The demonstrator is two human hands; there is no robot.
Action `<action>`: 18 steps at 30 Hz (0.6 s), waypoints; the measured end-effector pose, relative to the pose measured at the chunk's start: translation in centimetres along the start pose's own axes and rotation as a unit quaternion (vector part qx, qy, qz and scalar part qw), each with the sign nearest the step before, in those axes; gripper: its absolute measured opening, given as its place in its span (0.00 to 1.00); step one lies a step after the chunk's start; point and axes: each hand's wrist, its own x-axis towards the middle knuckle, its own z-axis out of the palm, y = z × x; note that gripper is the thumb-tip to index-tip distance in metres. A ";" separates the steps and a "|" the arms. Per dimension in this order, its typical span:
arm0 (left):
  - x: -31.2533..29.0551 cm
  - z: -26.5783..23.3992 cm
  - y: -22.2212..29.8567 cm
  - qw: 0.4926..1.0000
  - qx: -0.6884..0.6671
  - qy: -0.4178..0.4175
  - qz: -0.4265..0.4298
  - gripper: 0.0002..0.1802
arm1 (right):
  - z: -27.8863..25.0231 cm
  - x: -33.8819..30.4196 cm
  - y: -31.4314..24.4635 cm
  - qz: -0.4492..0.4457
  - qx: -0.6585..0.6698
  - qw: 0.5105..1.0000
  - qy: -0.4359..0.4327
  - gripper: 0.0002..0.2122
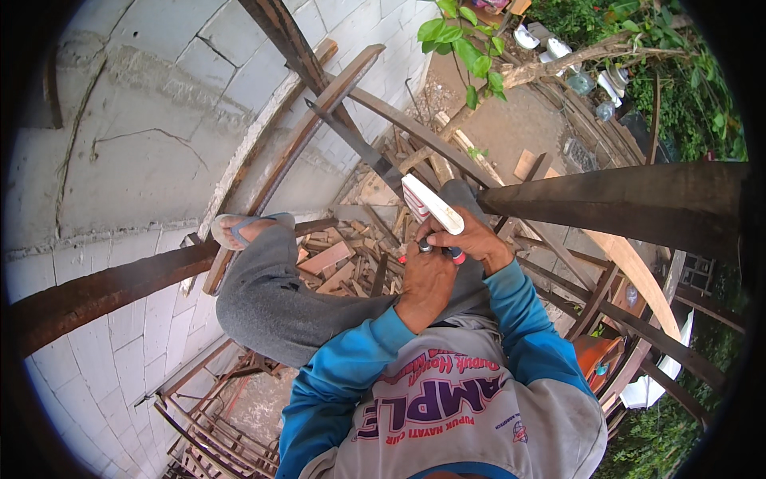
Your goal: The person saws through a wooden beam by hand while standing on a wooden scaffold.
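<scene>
My right hand (476,238) is closed around a flat white-and-red box (432,204), tilted up and away from me. Close against it, my left hand (428,279) has its fingers curled around a small thing with a dark metallic end (425,245). A bit of red and black (457,255) shows between the two hands; whether it belongs to the same thing, I cannot tell. Just beyond the box a long blade (351,142) with a dark handle end slants across, partly hidden by the box.
My sandalled foot (247,230) rests by a timber beam along the block wall (128,327). A thick dark beam (614,203) runs off to the right. Scrap wood (347,263) lies heaped far below. Leafy branches (471,52) hang at the far side.
</scene>
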 end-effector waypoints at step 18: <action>1.0 -2.0 -0.5 0.994 -0.102 0.043 0.012 0.13 | -0.1 -0.1 0.1 -0.007 0.079 0.996 0.046 0.22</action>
